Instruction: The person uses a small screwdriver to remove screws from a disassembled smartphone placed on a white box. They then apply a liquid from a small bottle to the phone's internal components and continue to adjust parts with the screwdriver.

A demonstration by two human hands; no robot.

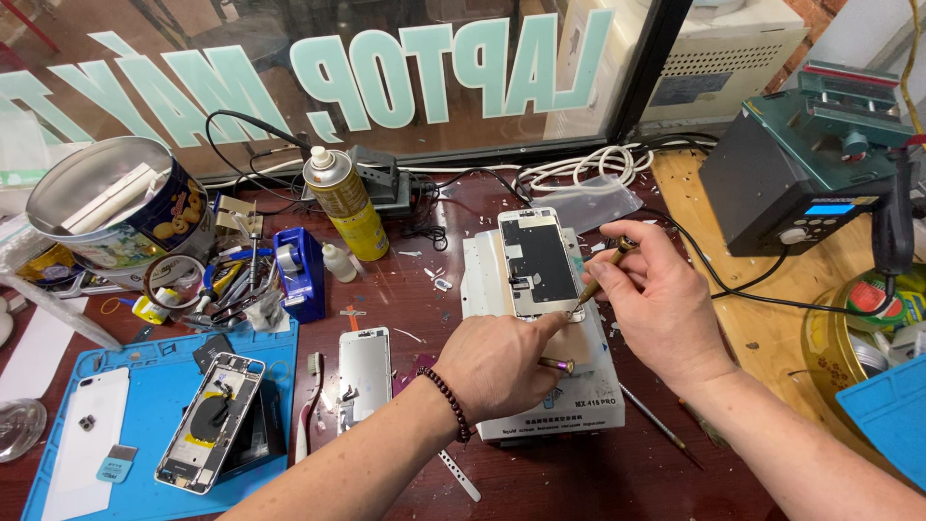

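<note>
Two hands meet over a phone screen panel that lies face down on a white heating plate in the middle of the wooden bench. Closed around a thin bronze-handled tool, the right hand pinches it between thumb and fingers, and the tip touches the panel's lower right corner. Curled into a loose fist, the left hand presses its extended forefinger on the panel's bottom edge, just beside the tool tip; a short purple-tipped tool sticks out from under its fingers, and a dark bead bracelet circles the wrist.

Left of the plate lies a silver phone back, with a toothbrush beside it. Further left, a blue mat carries an opened phone frame and a white phone. Behind these stand a yellow spray can, a blue tape dispenser and a round biscuit tin. To the right, well apart from the hands, sits a dark soldering station, and white cables coil near the window.
</note>
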